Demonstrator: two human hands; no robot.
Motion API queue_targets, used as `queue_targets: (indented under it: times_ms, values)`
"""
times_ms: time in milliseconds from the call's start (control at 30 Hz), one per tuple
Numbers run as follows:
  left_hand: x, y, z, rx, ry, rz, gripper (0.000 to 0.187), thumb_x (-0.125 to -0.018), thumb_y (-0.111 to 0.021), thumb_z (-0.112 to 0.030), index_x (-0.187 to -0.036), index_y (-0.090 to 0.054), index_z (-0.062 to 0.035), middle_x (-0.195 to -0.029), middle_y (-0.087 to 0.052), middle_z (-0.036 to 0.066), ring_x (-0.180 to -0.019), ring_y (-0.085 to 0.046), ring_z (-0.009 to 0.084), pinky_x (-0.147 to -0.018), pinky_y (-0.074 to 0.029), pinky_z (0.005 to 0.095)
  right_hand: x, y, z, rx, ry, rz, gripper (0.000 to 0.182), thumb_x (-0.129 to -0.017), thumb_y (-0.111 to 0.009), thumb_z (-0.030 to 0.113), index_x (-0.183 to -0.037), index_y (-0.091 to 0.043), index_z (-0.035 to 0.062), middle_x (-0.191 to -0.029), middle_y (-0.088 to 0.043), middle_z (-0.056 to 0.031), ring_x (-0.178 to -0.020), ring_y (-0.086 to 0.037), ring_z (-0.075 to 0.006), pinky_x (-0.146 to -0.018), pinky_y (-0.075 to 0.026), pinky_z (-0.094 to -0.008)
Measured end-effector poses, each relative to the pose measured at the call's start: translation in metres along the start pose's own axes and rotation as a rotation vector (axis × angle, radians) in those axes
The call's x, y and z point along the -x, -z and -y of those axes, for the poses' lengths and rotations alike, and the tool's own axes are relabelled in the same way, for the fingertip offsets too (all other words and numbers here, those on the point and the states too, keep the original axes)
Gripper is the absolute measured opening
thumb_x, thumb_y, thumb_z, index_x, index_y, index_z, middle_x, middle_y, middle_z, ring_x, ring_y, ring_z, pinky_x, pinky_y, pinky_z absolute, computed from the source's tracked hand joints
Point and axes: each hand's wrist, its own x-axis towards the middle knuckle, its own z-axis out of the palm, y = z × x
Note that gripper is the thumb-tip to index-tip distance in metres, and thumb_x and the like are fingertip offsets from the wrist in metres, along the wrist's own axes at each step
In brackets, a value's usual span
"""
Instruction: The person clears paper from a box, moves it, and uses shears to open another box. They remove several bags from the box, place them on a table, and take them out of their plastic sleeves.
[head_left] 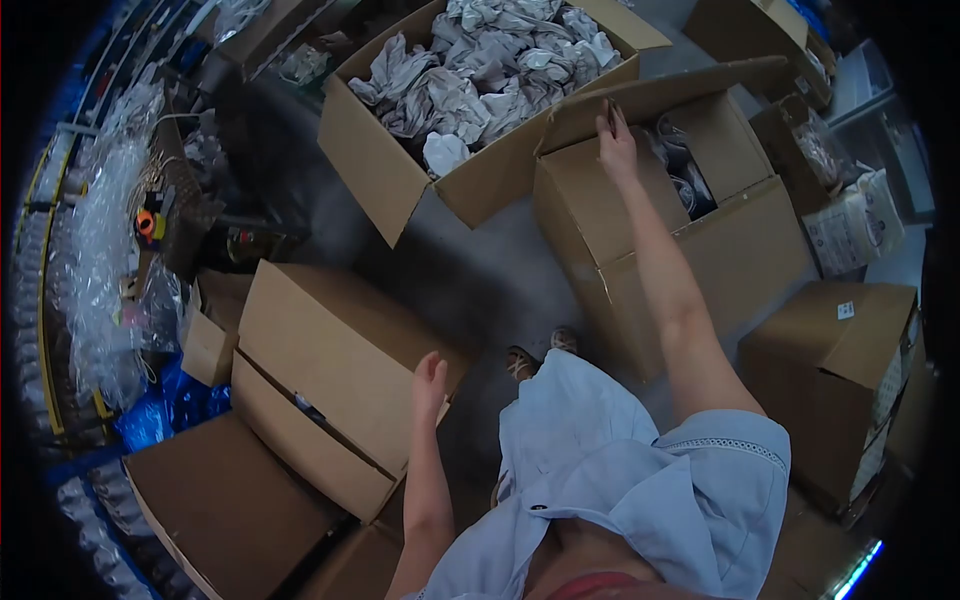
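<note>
Head view: the worker's R hand (617, 145) is reaching to the raised flap (675, 92) of a big cardboard box (720, 250), fingers lying long against the board; whether the thumb is pinching it or the palm is just resting there, can't tell. The box is sitting ahead & to the R, other flaps folded inward, a gap showing a few dark & light things (688, 185), too small to ID. The flap is prob. handling light & fairly stiff, bending at its crease, w/ dry board giving decent traction; best hold is likely mid-edge, as pulling a corner could be tearing or creasing it. The whole box is looking bulky, wt. unknown, & would prob. be needing both hands low on opp. sides.

L hand (430, 385) is hovering w/ fingers loosely curled, nothing visible in it, beside a second box (320, 340); contact w/ that box's edge, can't tell. Farther out, a third box (375, 195) is brimming w/ crumpled paper (480, 80), prob. soft & near weightless. Clear plastic wrap (100, 250) is hanging far L; a white bag (855, 225) is leaning far R.
</note>
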Motion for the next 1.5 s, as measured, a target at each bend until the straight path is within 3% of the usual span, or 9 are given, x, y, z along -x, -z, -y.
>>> queue_targets:
  times_ms: [267,333,533,833,900,1067,1233,1300,1500]
  values:
    - [-0.12,-0.068,-0.168,-0.137,-0.324,0.356,0.028,-0.081,-0.054,-0.017,-0.105,-0.054,-0.0034,-0.101,-0.056,0.012,-0.092,-0.055,0.0257,-0.076,-0.043,0.0307,-0.062,-0.054,-0.024,0.437,0.105,-0.008,0.037,-0.085,-0.045,0.03,-0.122,-0.045,0.0286,-0.136,-0.031,-0.0039,-0.103,-0.05,-0.0273,-0.082,-0.044,-0.0365]
    - [-0.139,-0.083,-0.181,-0.267,-0.475,0.391,0.03,-0.082,-0.057,-0.015,-0.109,-0.052,-0.0039,-0.097,-0.058,0.005,-0.078,-0.052,0.0087,-0.07,-0.042,0.0203,-0.09,-0.07,-0.037,0.605,0.024,0.154,0.037,-0.084,-0.046,0.03,-0.12,-0.045,0.0319,-0.136,-0.029,-0.0003,-0.103,-0.049,-0.0278,-0.082,-0.045,-0.0375]
    - [-0.201,-0.127,-0.243,-0.511,-0.658,0.416,0.03,-0.079,-0.058,-0.015,-0.107,-0.052,-0.0052,-0.121,-0.044,0.013,-0.111,-0.043,0.0292,-0.081,-0.042,0.0318,-0.103,-0.103,-0.102,0.775,-0.232,0.659,0.032,-0.084,-0.042,0.034,-0.115,-0.049,0.0336,-0.129,-0.039,-0.0005,-0.102,-0.049,-0.0316,-0.083,-0.043,-0.041]
    - [-0.315,-0.216,-0.295,-1.099,-1.175,0.483,0.054,-0.075,-0.059,-0.026,-0.122,-0.04,-0.0084,-0.135,-0.028,0.011,-0.125,-0.025,0.0315,-0.097,-0.024,0.0498,0.143,0.045,-0.079,-0.108,-1.003,-0.274,0.035,-0.089,-0.043,0.03,-0.116,-0.048,0.0081,-0.069,-0.056,-0.0031,-0.054,-0.052,-0.0089,-0.05,-0.043,-0.0244]
    - [-0.347,-0.236,-0.285,-1.268,-0.916,0.521,0.056,-0.075,-0.058,-0.031,-0.123,-0.04,-0.0086,-0.135,-0.028,0.011,-0.125,-0.025,0.0302,-0.097,-0.023,0.0513,0.2,0.059,-0.072,-0.072,-1.018,-0.552,0.034,-0.089,-0.043,0.031,-0.109,-0.051,0.005,-0.063,-0.051,-0.0014,-0.051,-0.046,-0.0082,-0.049,-0.04,-0.0229]
    - [-0.285,-0.294,-0.306,-0.877,-1.227,0.821,0.033,-0.076,-0.055,-0.024,-0.103,-0.055,-0.0053,-0.102,-0.055,0.016,-0.092,-0.053,0.0346,-0.078,-0.042,0.0414,0.285,0.028,-0.051,-0.395,-1.203,-0.952,0.03,-0.088,-0.044,0.033,-0.098,-0.052,0.0059,-0.063,-0.046,0.0003,-0.054,-0.041,-0.0069,-0.051,-0.036,-0.0213]
    - [-0.191,-0.372,-0.248,-0.771,-0.688,1.527,0.037,-0.08,-0.055,-0.029,-0.105,-0.052,-0.003,-0.091,-0.058,0.007,-0.082,-0.056,0.025,-0.071,-0.044,0.0353,0.295,-0.078,-0.043,-0.479,-1.179,-1.257,0.035,-0.085,-0.048,0.039,-0.097,-0.052,0.0065,-0.065,-0.045,0.0009,-0.057,-0.043,-0.0063,-0.053,-0.036,-0.0218]
    - [-0.167,-0.397,-0.238,-0.875,0.036,1.677,0.036,-0.08,-0.055,-0.03,-0.106,-0.049,-0.0057,-0.086,-0.056,0.004,-0.078,-0.054,0.0198,-0.072,-0.044,0.0335,0.282,-0.113,-0.051,-0.058,-1.115,-1.36,0.035,-0.083,-0.053,0.037,-0.099,-0.051,0.0059,-0.066,-0.047,0.0005,-0.055,-0.045,-0.0062,-0.052,-0.038,-0.0237]
    - [-0.143,-0.411,-0.224,-0.816,0.283,1.595,0.019,-0.082,-0.055,-0.025,-0.085,-0.048,-0.0071,-0.087,-0.053,0.008,-0.08,-0.054,0.0202,-0.07,-0.047,0.0333,0.232,-0.109,-0.04,-0.765,-1.032,-1.619,0.037,-0.079,-0.061,0.028,-0.103,-0.05,0.0025,-0.063,-0.052,-0.0043,-0.051,-0.049,-0.0127,-0.05,-0.041,-0.0294]
